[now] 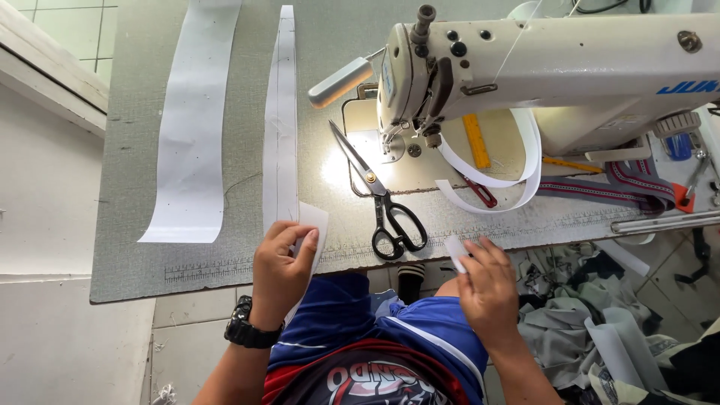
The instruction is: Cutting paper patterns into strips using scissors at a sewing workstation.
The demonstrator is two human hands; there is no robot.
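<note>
Head view: a long white fabric strip [287,112] is pinched at its near end by the left hand [281,266], at 7 o'clock on the grey surface [127,150]. A small white scrap [454,251] is held in the right hand's [491,289] fingers. Lining up is likely underway; black scissors [386,206] lie between, at 6 o'clock.

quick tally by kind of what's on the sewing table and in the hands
white fabric strips, flat on the table: 2
white looped band under the machine: 1
small white pieces, one in the left hand, one in the right hand: 2
scissors: 1
sewing machine: 1
yellow ruler: 1
total: 8
</note>
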